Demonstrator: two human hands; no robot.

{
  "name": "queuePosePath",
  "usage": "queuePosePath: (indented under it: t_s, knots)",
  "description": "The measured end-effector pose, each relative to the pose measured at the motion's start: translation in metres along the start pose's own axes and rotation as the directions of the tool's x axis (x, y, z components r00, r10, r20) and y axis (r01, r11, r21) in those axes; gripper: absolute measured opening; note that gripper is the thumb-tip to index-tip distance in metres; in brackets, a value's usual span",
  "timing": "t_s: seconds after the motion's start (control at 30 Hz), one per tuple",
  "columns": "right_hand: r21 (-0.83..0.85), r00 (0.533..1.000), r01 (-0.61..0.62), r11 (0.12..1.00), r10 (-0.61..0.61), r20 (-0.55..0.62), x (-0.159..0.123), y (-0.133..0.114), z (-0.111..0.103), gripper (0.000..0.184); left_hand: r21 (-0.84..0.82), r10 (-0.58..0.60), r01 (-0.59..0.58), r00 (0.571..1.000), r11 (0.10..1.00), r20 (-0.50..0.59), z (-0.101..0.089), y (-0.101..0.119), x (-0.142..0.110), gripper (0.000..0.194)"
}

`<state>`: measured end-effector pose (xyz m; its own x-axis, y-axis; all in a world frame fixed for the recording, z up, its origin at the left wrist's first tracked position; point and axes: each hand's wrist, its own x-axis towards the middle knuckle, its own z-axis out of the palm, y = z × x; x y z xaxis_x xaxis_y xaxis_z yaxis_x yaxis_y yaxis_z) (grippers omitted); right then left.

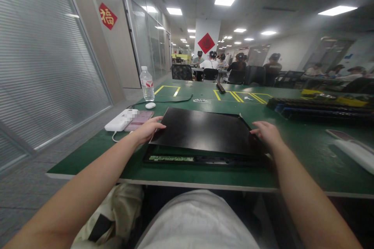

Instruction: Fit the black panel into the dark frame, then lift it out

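Observation:
A flat, glossy black panel lies tilted over a thin black frame, its near edge and far right corner not lined up with the frame. Along the frame's near side shows a green circuit board strip. My left hand is closed on the panel's left edge, thumb on top. At the right edge my right hand pinches the panel with bent fingers; its grip is partly hidden, close to the frame's side.
On the green table at left are a white power bank, a phone, a white oval case and a water bottle. Stacked dark strips lie at right, near a white device. People sit farther back.

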<state>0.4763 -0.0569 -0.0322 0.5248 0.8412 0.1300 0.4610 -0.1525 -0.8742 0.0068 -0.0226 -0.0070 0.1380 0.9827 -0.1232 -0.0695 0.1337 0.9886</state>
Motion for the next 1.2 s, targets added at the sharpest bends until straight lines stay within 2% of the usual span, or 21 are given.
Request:
queuePosePath:
  t_s: [0.17,0.43,0.87,1.2]
  knots:
    - [-0.130,1.000,0.013,0.991,-0.013,0.003,0.0051,0.0050,-0.0001,0.039,0.034,-0.009,0.008,1.000,0.999,0.015,-0.0016,-0.0014,0.0015,0.057]
    - [-0.220,1.000,0.013,0.975,-0.012,0.008,0.0036,0.0017,-0.0017,0.034,0.136,-0.021,0.021,1.000,0.990,0.002,-0.0019,-0.0006,-0.0012,0.053]
    - [-0.273,0.998,0.065,0.960,-0.063,0.018,0.0033,0.0022,-0.0027,0.032,0.224,0.022,-0.020,1.000,0.974,-0.004,-0.0006,0.0003,-0.0039,0.047]
    - [-0.284,0.999,0.020,0.959,-0.012,0.031,0.0024,-0.0001,-0.0031,0.032,0.247,0.014,-0.015,1.000,0.969,0.005,-0.0002,0.0015,-0.0050,0.050]
